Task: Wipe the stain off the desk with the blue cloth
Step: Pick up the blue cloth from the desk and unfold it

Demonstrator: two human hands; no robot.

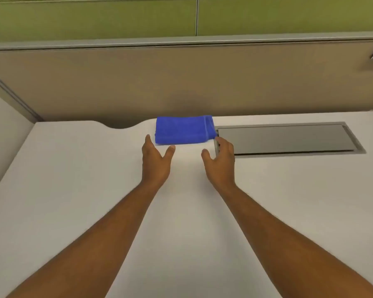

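Note:
A folded blue cloth (184, 130) lies flat on the white desk (73, 190), close to the desk's back edge. My left hand (156, 161) is stretched out just in front of the cloth's left end, fingers apart, thumb near the cloth's front edge and holding nothing. My right hand (221, 162) reaches toward the cloth's right front corner, fingers spread, its fingertips close to that corner. Neither hand grips the cloth. I see no stain on the desk surface.
A grey metal cable flap (289, 138) is set into the desk right of the cloth, under my right fingertips. A brown partition panel (181, 82) rises behind the desk, with a curved cut-out (119, 125) in the back edge left of the cloth.

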